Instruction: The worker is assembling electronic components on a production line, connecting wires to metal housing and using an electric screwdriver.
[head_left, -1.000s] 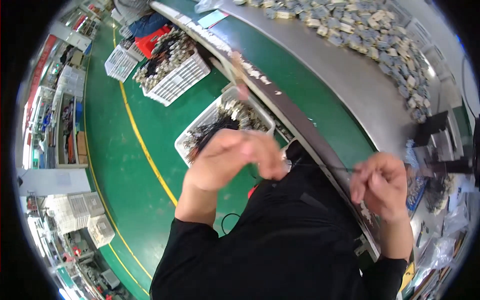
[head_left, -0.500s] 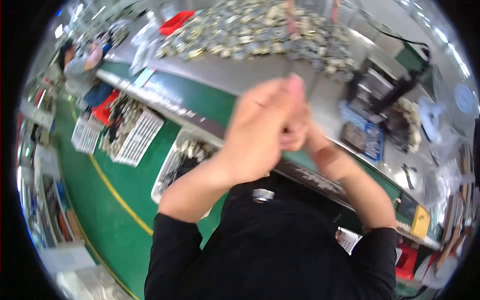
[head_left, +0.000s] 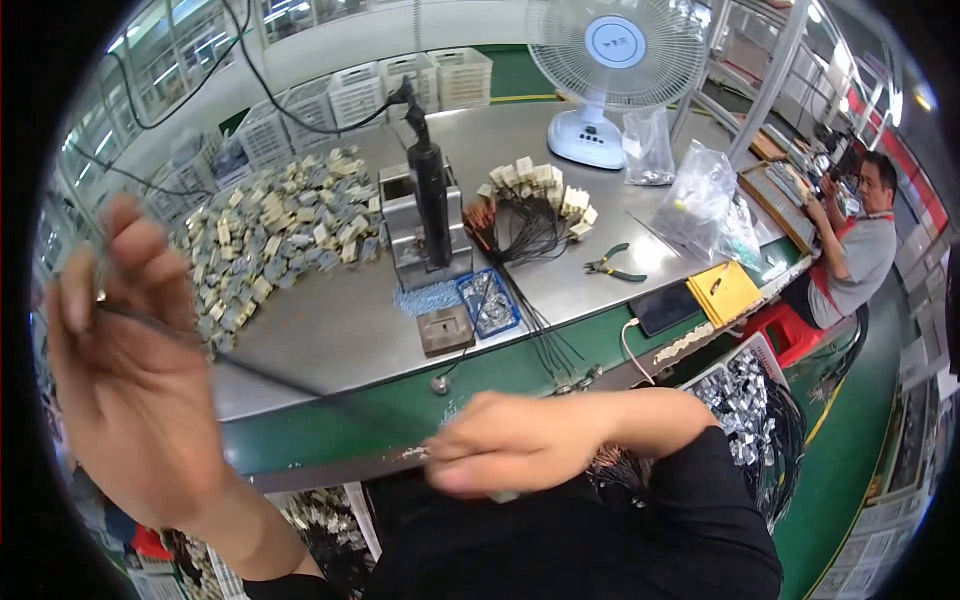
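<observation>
A thin black wire (head_left: 290, 380), blurred by motion, stretches across the front of the bench between my hands. My left hand (head_left: 140, 380) is raised at the far left, palm showing, with one end of the wire and a small shiny tip at its curled fingers. Low over the bench's front edge, my right hand (head_left: 520, 440) is closed around the wire's other end. A small pale piece shows below that hand, too little of it to name. Beyond my hands stands a bench press (head_left: 428, 210) with a black upright part, beside a brown metal block (head_left: 446, 330) and a blue tray (head_left: 489, 302) of small metal parts.
A pile of cream and grey connectors (head_left: 280, 230) covers the bench's left. Bundled black wires with cream connectors (head_left: 535, 190), pliers (head_left: 615, 264), a phone (head_left: 664, 306), a yellow box (head_left: 724, 293) and a fan (head_left: 588, 135) stand rightward. A co-worker (head_left: 850, 250) sits at right.
The view has swung right along the bench. My hands, close together before, are now wide apart, with the black wire visible between them.
</observation>
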